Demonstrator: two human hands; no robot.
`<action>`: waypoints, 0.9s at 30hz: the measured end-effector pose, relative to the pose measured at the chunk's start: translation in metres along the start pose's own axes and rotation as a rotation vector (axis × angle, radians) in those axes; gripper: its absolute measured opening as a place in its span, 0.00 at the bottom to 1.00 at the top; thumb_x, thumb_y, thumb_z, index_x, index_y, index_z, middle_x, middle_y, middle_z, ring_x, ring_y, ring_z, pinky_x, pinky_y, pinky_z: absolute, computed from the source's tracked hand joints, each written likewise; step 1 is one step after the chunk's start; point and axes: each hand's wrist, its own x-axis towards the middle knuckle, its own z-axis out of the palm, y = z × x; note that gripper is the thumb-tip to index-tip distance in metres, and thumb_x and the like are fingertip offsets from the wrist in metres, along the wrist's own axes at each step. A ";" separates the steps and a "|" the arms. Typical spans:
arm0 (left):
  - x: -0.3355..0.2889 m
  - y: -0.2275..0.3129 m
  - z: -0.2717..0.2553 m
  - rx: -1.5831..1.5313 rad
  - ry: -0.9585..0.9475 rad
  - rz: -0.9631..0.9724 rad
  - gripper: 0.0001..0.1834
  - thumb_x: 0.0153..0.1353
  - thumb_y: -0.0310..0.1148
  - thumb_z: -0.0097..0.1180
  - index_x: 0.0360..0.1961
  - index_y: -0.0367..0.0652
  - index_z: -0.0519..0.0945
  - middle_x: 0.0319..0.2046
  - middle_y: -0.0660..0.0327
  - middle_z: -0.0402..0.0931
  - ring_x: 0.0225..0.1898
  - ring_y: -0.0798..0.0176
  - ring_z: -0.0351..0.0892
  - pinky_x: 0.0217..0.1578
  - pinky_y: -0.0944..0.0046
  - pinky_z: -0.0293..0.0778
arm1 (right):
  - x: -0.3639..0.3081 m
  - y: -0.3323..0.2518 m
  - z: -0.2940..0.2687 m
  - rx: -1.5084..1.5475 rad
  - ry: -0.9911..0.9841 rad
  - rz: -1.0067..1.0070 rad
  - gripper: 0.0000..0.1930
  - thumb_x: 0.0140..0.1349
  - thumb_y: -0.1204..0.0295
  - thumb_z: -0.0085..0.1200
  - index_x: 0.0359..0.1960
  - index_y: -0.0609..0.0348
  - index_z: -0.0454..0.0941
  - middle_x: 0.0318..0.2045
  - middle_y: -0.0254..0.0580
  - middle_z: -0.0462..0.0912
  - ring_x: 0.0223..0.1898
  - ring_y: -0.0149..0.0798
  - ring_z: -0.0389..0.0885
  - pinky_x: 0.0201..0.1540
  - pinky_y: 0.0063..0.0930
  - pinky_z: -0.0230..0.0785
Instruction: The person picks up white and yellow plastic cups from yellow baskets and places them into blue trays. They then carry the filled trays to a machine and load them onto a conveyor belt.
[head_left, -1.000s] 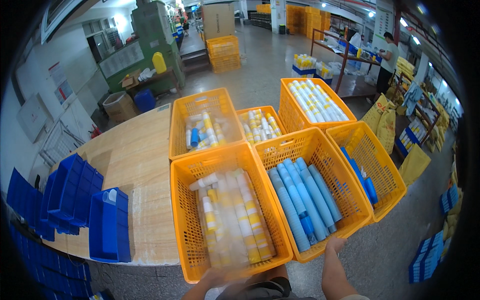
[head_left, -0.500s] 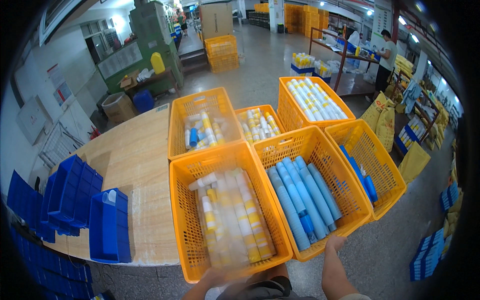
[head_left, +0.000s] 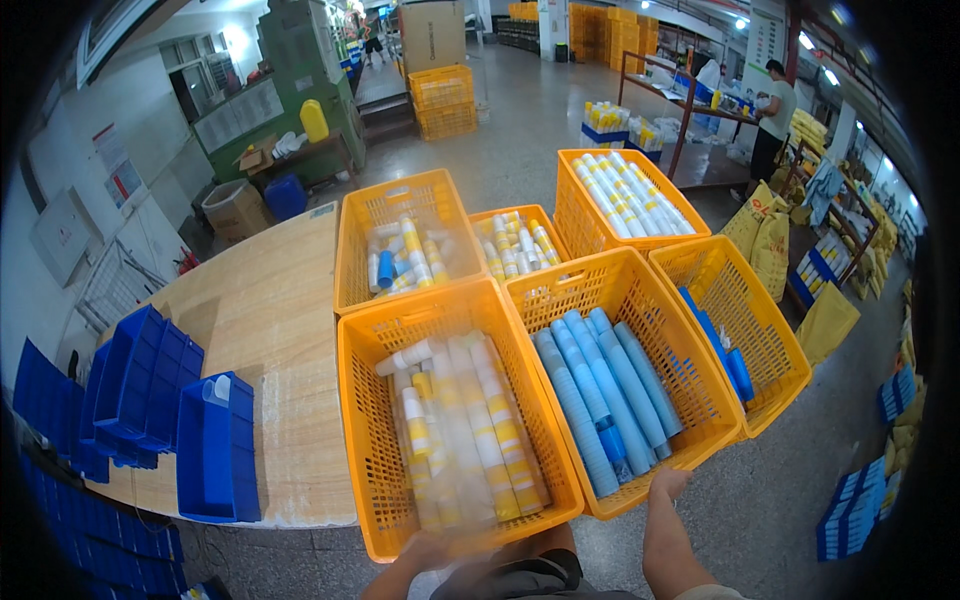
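Steadying the near rims of two orange perforated plastic crates appears, in the head view, to be the step in hand. The left hand [head_left: 425,552] meets the near rim of the left front crate [head_left: 372,450], which contains white-and-yellow tubes [head_left: 488,445] under clear plastic film. The right hand [head_left: 668,486] meets the near right corner of the middle crate [head_left: 690,385], which contains light-blue tubes [head_left: 620,387] laid lengthwise. Closure of either grip cannot be determined; the fingertips are hidden or blurred. The two crates stand side by side, right of the wooden worktop [head_left: 295,440], which carries blue bins [head_left: 212,470]. Any displacement would call for firm closure on both rims and even force, observing the adjoining rear crate [head_left: 358,255].
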 end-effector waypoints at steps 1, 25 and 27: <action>0.000 0.000 0.001 0.004 0.000 -0.004 0.23 0.55 0.53 0.61 0.38 0.44 0.79 0.27 0.58 0.81 0.32 0.51 0.83 0.36 0.54 0.78 | 0.000 0.000 0.000 -0.010 -0.003 -0.005 0.19 0.66 0.71 0.47 0.55 0.66 0.61 0.47 0.65 0.79 0.48 0.61 0.82 0.49 0.50 0.77; 0.000 0.002 -0.004 0.021 -0.019 -0.015 0.22 0.55 0.53 0.61 0.35 0.43 0.78 0.27 0.55 0.82 0.32 0.50 0.83 0.35 0.53 0.79 | 0.002 0.000 0.000 -0.017 -0.039 0.009 0.22 0.67 0.73 0.46 0.60 0.67 0.59 0.50 0.65 0.77 0.49 0.60 0.81 0.50 0.49 0.78; -0.001 0.002 -0.003 0.025 -0.001 -0.010 0.22 0.55 0.53 0.61 0.35 0.43 0.78 0.27 0.55 0.82 0.32 0.50 0.83 0.35 0.53 0.79 | 0.000 -0.002 -0.002 -0.021 -0.039 0.005 0.22 0.67 0.73 0.46 0.60 0.67 0.59 0.50 0.65 0.77 0.49 0.60 0.82 0.51 0.49 0.78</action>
